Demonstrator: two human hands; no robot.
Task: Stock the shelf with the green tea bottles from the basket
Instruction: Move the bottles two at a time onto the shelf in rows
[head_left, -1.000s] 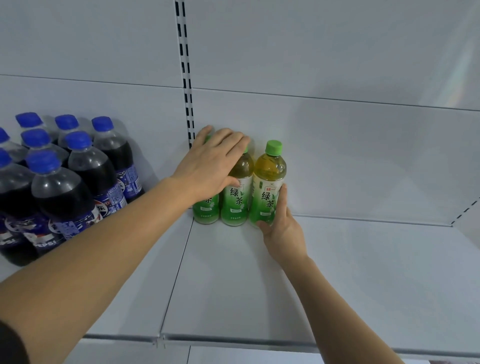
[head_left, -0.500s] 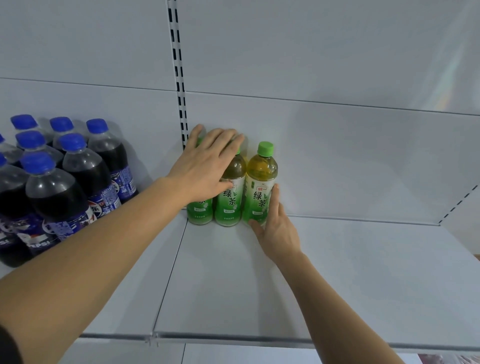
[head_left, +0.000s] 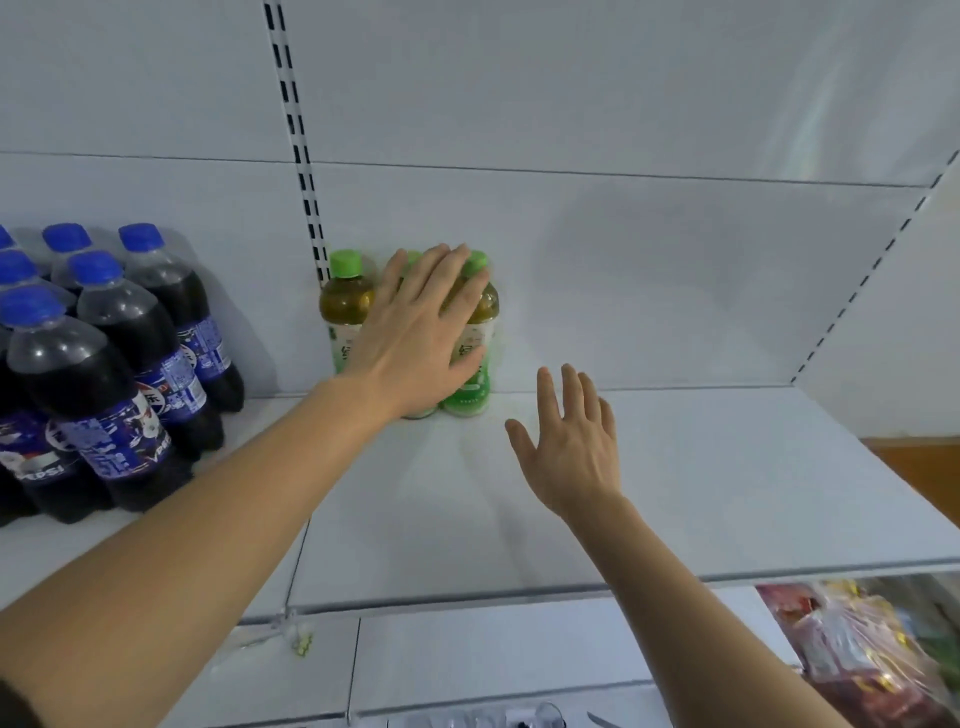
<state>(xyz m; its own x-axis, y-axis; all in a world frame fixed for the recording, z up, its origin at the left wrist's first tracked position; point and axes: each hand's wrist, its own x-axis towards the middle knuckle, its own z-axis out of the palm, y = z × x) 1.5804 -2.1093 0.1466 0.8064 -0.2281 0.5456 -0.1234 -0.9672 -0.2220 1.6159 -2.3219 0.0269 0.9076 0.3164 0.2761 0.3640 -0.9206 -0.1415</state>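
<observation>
Three green tea bottles with green caps stand upright in a row against the back wall of the white shelf (head_left: 675, 493). The left bottle (head_left: 347, 306) is fully visible. The middle bottle (head_left: 418, 410) is mostly hidden behind my left hand, and the right bottle (head_left: 475, 374) is partly covered. My left hand (head_left: 421, 338) is spread flat with straight fingers in front of the middle and right bottles; whether it touches them I cannot tell. My right hand (head_left: 571, 441) hovers open over the shelf, apart from the bottles. No basket is in view.
A pack of dark cola bottles with blue caps (head_left: 104, 374) stands on the shelf at the left. A slotted upright (head_left: 296, 140) runs up the back wall. Red packaged goods (head_left: 857, 654) lie below the shelf edge at the lower right.
My right hand has let go of the right bottle and pulled back toward me, open. My left hand has shifted right, uncovering the left bottle. The view has dropped and moved right.
</observation>
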